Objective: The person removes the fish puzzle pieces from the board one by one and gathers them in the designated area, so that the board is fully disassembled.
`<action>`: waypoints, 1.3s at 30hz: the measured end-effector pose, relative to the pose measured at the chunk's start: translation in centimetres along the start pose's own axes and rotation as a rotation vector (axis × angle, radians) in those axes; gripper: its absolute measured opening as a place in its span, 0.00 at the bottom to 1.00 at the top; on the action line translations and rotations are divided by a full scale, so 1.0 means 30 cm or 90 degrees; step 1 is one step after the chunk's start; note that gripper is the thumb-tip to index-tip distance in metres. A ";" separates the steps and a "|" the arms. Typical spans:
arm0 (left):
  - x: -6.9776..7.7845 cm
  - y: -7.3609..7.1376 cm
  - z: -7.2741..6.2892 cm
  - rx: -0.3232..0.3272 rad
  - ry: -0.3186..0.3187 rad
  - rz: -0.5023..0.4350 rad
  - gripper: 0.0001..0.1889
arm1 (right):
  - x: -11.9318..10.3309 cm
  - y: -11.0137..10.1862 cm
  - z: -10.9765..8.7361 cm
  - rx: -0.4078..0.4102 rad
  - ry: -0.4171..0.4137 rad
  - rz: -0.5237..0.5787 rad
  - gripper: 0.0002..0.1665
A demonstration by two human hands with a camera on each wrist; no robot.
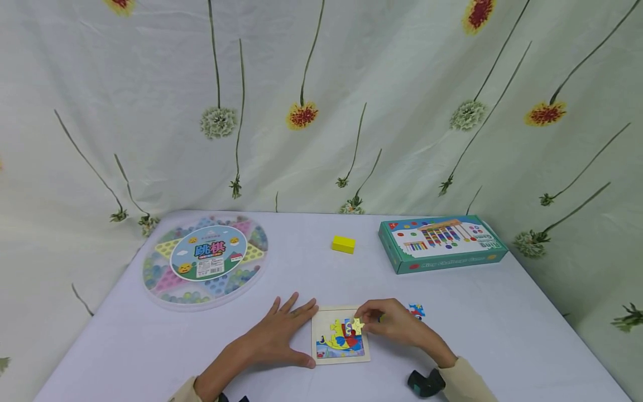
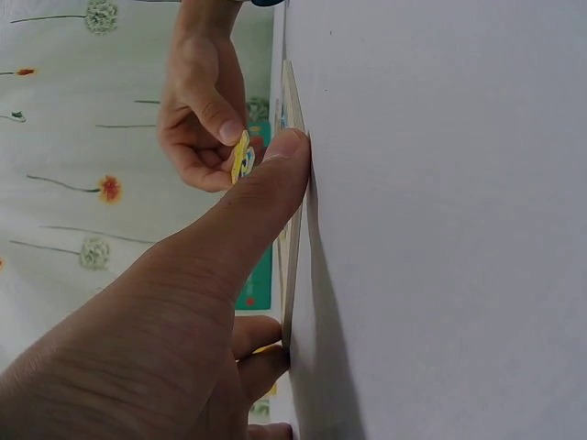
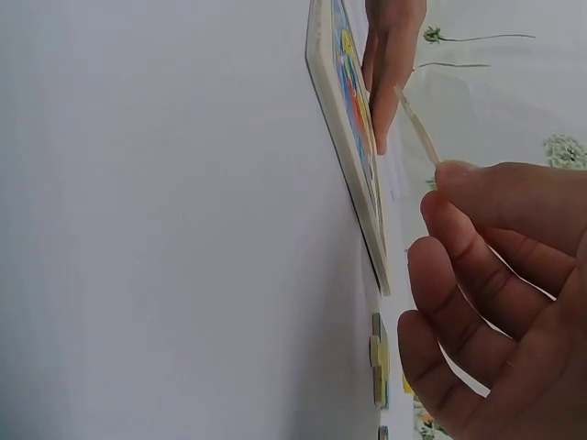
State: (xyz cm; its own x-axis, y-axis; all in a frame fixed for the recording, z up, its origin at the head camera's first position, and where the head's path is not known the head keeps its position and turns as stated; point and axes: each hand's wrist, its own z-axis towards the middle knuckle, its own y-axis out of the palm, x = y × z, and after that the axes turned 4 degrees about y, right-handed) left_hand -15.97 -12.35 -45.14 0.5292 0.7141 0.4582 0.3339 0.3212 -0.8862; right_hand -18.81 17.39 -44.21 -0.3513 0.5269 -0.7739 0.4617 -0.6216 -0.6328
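Observation:
A wooden-framed jigsaw puzzle (image 1: 344, 361) lies on the white table, its lower part filled with a yellow, red and blue picture. My left hand (image 1: 281, 335) rests at its left side with fingers spread, the thumb (image 2: 275, 160) touching the frame's edge. Over the puzzle's right part, my right hand (image 1: 394, 321) pinches a yellow jigsaw piece (image 1: 358, 326) between thumb and index finger. That piece (image 3: 419, 128) is tilted and held above the board in the right wrist view. Beyond the right hand lies a loose blue-and-red jigsaw piece (image 1: 416, 310), partly hidden by the hand.
A round Chinese checkers set (image 1: 208, 254) in a clear case lies at the back left. Behind the puzzle sits a yellow block (image 1: 344, 244). A green game box (image 1: 442, 244) occupies the back right, near a flowered curtain (image 1: 321, 156).

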 end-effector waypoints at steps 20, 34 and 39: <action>-0.001 0.004 0.001 -0.003 -0.002 0.001 0.56 | 0.077 -0.081 -0.095 0.000 0.068 0.024 0.10; -0.002 0.003 -0.001 -0.002 0.001 0.000 0.56 | 0.098 -0.099 -0.122 -0.026 0.080 0.034 0.09; -0.004 0.003 -0.002 -0.001 -0.001 0.000 0.56 | 0.101 -0.100 -0.122 -0.022 0.079 0.018 0.10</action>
State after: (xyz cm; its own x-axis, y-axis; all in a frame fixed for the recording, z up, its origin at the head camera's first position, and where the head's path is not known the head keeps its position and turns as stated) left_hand -15.95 -12.43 -45.27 0.5283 0.7151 0.4578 0.3347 0.3201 -0.8863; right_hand -18.28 22.96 -44.56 -0.2346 0.5784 -0.7813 0.4985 -0.6184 -0.6075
